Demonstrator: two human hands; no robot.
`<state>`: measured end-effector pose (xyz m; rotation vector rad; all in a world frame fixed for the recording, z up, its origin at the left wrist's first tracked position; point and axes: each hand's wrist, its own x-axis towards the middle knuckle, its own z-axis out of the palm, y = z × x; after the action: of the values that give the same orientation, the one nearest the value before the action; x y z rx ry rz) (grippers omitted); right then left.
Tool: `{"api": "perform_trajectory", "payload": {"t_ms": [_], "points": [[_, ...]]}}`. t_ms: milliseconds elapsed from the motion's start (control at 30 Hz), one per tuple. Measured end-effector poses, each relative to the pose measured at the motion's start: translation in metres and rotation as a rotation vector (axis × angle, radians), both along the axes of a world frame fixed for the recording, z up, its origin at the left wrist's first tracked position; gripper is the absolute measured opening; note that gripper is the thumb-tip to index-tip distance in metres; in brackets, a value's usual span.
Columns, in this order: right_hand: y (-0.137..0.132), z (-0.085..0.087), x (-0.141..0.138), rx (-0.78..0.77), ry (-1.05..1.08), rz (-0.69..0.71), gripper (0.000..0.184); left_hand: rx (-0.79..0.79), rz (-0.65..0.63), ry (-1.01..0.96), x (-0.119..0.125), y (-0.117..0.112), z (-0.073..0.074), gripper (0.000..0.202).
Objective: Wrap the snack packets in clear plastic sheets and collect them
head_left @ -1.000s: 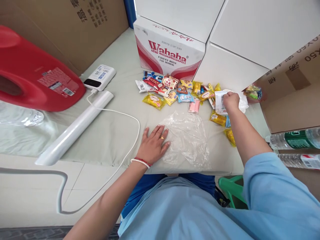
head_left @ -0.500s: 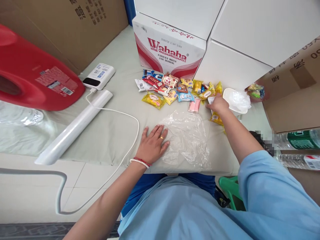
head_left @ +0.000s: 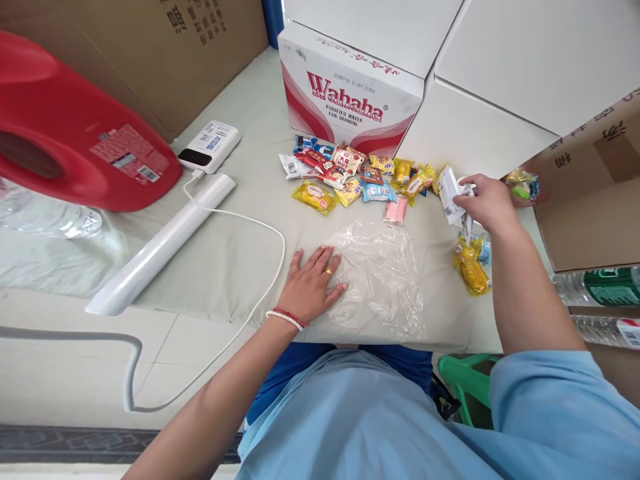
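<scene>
My left hand [head_left: 311,283] lies flat with its fingers spread, palm down at the edge of a clear plastic bag [head_left: 383,280] on the covered table. Further right, my right hand [head_left: 487,203] pinches a white packet [head_left: 451,193] that has small print on it; part of it is hidden by the fingers. Below that hand, yellow snack packets [head_left: 471,267] lie by a light blue one. Left of it is a spread of small wrapped snacks, among them a pink packet [head_left: 395,209], a light blue packet [head_left: 379,191] and a yellow packet [head_left: 315,197].
A Wahaba-style white-and-red water carton [head_left: 353,100] stands behind the snacks. At left are a red jug [head_left: 85,133], a white power bank [head_left: 213,147], its cable and a white tube [head_left: 160,243]. Plastic bottles [head_left: 607,287] lie at right, above a green stool [head_left: 470,383].
My right hand has moved right and lifted the white packet away from the yellow snack packets, which now show below it. My left hand stays flat on the bag. The view has shifted slightly.
</scene>
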<state>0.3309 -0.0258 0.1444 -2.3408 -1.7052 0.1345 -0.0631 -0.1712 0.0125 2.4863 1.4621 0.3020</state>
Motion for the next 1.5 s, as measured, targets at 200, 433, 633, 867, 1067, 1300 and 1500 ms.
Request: {"api": "perform_trajectory", "payload": {"t_ms": [200, 433, 633, 867, 1067, 1300, 1500], "points": [[-0.057, 0.020, -0.056, -0.387, 0.675, 0.376, 0.057, 0.028, 0.017, 0.039, 0.000, 0.000, -0.002, 0.069], [-0.058, -0.042, -0.110, -0.685, 0.723, 0.715, 0.043, 0.041, 0.040, 0.057, 0.001, 0.000, -0.006, 0.085], [-0.053, -0.036, -0.122, -0.517, 0.135, 0.564, 0.047, 0.041, 0.042, 0.070, 0.001, 0.001, -0.007, 0.089], [-0.081, -0.006, -0.152, -0.438, -0.119, 0.592, 0.051, 0.051, 0.035, 0.058, 0.000, 0.001, -0.007, 0.088], [-0.058, -0.002, -0.166, -0.626, 0.225, 0.903, 0.064, 0.056, 0.030, 0.044, 0.000, 0.000, -0.006, 0.088], [-0.050, -0.008, -0.188, -0.586, -0.019, 0.788, 0.032, 0.044, 0.035, 0.045, 0.001, 0.000, -0.005, 0.087], [-0.080, -0.038, -0.222, -0.509, -0.181, 0.707, 0.073, 0.044, 0.031, 0.040, 0.000, 0.000, -0.006, 0.086]]}}
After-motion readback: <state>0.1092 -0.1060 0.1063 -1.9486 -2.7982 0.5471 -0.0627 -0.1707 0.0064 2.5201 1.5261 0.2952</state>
